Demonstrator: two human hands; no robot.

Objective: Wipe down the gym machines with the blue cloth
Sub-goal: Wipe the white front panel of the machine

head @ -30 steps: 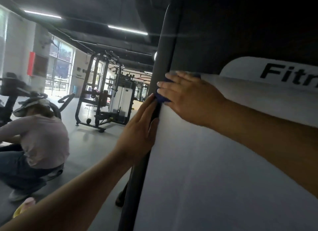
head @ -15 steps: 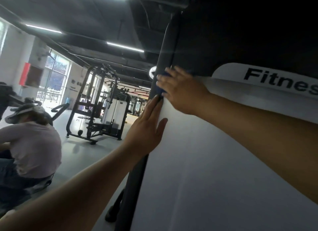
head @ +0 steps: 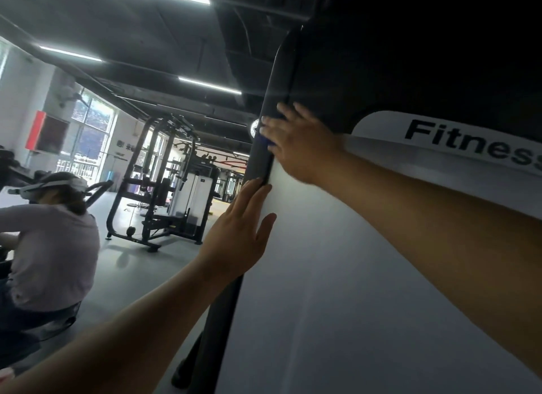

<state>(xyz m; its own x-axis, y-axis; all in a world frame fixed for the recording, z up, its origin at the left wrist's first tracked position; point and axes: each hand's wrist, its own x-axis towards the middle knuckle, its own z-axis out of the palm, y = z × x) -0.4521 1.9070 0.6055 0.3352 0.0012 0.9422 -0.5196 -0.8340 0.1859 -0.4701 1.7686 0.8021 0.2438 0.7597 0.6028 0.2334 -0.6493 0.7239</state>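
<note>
Fingers point(head: 283, 119) of the right hand point(head: 302, 147) are laid flat and slightly spread, pressing the blue cloth point(head: 266, 141) against the seam where the black post point(head: 223, 320) meets the white side panel point(head: 337, 276). Compared with half a second ago, the cloth is seen carried a little higher up the post, the fingertips now reaching onto the dark upper panel point(head: 410, 56). Only a sliver of cloth is shown, running along the post's long axis, which leans from lower left to upper right. The left hand point(head: 237, 232) is pressed flat just below, fingers together, thumb splayed onto the white panel.
</note>
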